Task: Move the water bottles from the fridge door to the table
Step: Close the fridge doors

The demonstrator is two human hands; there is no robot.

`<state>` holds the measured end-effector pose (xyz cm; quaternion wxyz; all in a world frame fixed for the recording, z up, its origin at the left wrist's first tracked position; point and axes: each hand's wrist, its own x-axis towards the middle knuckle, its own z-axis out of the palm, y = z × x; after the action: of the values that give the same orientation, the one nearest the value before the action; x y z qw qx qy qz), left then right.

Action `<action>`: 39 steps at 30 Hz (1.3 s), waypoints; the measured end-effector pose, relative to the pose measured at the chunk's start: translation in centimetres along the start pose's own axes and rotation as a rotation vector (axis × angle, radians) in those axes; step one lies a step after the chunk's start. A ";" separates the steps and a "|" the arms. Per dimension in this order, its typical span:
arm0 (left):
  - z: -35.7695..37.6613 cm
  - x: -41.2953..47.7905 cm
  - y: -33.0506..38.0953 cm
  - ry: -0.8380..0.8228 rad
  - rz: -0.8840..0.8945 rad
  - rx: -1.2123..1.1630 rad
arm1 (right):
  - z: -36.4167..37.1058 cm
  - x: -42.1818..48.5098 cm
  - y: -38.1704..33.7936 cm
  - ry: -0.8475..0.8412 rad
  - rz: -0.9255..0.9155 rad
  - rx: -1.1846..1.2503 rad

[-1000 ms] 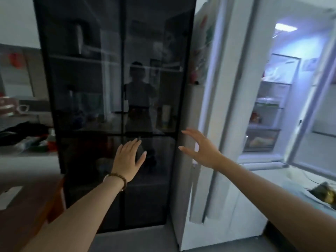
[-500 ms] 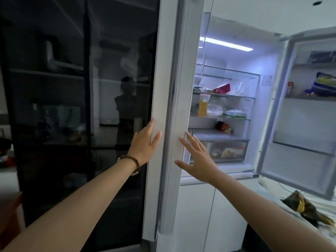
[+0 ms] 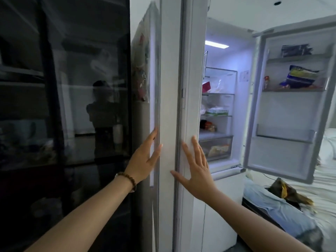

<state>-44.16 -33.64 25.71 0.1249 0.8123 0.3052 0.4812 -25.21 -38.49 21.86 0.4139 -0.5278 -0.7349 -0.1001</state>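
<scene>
- I see my left hand (image 3: pixel 144 160) flat and spread, its fingers pointing up, pressed on the outer face of the white left fridge door (image 3: pixel 168 99); it holds nothing.
- A beaded bracelet (image 3: pixel 128 180) sits on that wrist.
- My right hand (image 3: pixel 195 170) is spread as well, palm against the inner edge of the same door, beside its grey seal, and it too is empty.
- That door stands edge-on to me, between my two hands, so I cannot tell what its shelves carry.
- I cannot make out any water bottles from here.
- The right fridge door (image 3: pixel 285 110) is swung wide; its upper shelves hold a blue and yellow bag (image 3: pixel 300 77) and a dark packet (image 3: pixel 295 50), and its lowest shelf looks bare.
- The lit fridge interior (image 3: pixel 218 106) shows glass shelves with food and a clear drawer at the bottom.
- A dark glass cabinet (image 3: pixel 63 106) stands to the left, just beside the fridge.
- At the lower right is a bed (image 3: pixel 323 193) with white sheets, a light blue cloth (image 3: pixel 276 206) and a dark crumpled bag (image 3: pixel 289 191).
</scene>
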 end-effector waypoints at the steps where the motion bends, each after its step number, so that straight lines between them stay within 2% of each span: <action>1: 0.9 0.6 0.1 -0.013 0.024 -0.015 | -0.2 0.1 0.4 0.023 0.043 0.056; 4: 3.6 2.5 0.6 -0.070 0.054 -0.043 | -1.1 0.8 2.1 0.092 0.178 0.185; 8: 6.6 5.1 0.6 -0.144 0.100 -0.040 | -2.2 2.5 5.0 0.199 0.287 0.241; 14: 13.3 9.7 -0.7 -0.029 0.061 0.055 | -2.9 4.9 12.3 0.324 0.328 0.302; 19: 19.9 13.3 -2.8 0.066 0.010 0.169 | -3.9 7.1 20.3 0.259 0.315 0.358; 23: 23.7 16.3 -4.3 0.059 -0.007 0.377 | -4.2 9.5 26.1 0.184 0.305 0.534; 29: 26.9 19.4 -6.7 0.086 -0.149 0.494 | -3.6 14.2 33.4 0.093 0.323 0.675; 34: 28.3 23.7 -9.8 0.220 -0.207 0.655 | -1.2 18.2 37.8 0.104 0.286 0.643; 39: 29.1 27.9 -14.0 0.292 -0.127 0.764 | 3.2 20.4 40.0 0.263 0.098 0.316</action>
<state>-14.70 -2.81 23.72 -0.2005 0.7031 0.5259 0.4347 5.46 -5.59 22.82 0.5882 -0.4739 -0.6546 -0.0312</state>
